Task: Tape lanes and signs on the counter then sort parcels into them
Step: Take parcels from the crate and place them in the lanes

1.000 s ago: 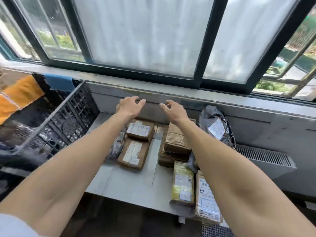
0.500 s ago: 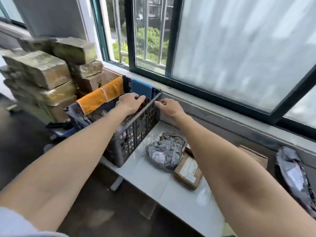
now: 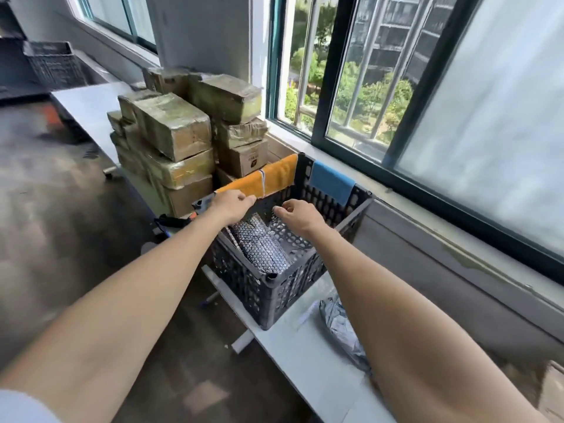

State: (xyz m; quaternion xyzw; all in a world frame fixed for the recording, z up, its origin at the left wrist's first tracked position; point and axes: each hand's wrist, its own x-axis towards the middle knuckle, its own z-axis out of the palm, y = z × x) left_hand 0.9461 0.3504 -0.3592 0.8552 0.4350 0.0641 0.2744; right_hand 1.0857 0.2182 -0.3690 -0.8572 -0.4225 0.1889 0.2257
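Reaching over a black perforated crate (image 3: 268, 297), both bare hands hover above its open top. The left hand (image 3: 232, 206) sits at the crate's far-left rim, its fingers curled together at the edge of an orange cloth (image 3: 259, 180) draped over that rim; whether the grip actually pinches the cloth I cannot tell. The right hand (image 3: 300, 218) hangs over the crate's middle with fingers loosely bent and nothing in its grip. Inside the crate lie parcels in patterned silver-grey wrapping (image 3: 259, 248). A blue cloth (image 3: 331, 181) hangs over the crate's rim on the window side. The crate stands on a white desk (image 3: 293, 346), and just beside the crate's near corner lies 1 grey plastic mailer (image 3: 338, 325), partly hidden by the right forearm. Beyond the crate's far side is a stack of taped cardboard boxes (image 3: 180, 132).
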